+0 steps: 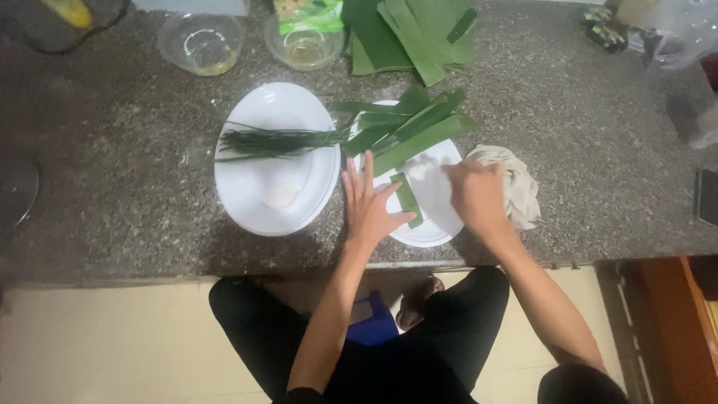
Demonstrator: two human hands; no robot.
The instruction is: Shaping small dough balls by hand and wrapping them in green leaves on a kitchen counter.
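Pressing flat with spread fingers, the left hand (pixel 370 206) pins a short green leaf strip (pixel 407 199) to the white plate (pixel 434 232) at the desk (pixel 112 164) edge, while the right hand (pixel 479 196) curls loosely over the plate's far side; whether it grips anything I cannot tell. Wiping likely goes best with the strip kept flat, the cloth (pixel 520 187) just beside that hand and the longer leaves (pixel 407 131) lying across the plate's top.

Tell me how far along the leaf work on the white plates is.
Done: long green leaf strips lie piled on the white oval plate; thin green stalks lie across the white round plate. In hand: the left hand presses flat on a short green leaf piece, while the right hand rests beside a beige cloth. Left: a stack of broad green leaves sits untouched behind.
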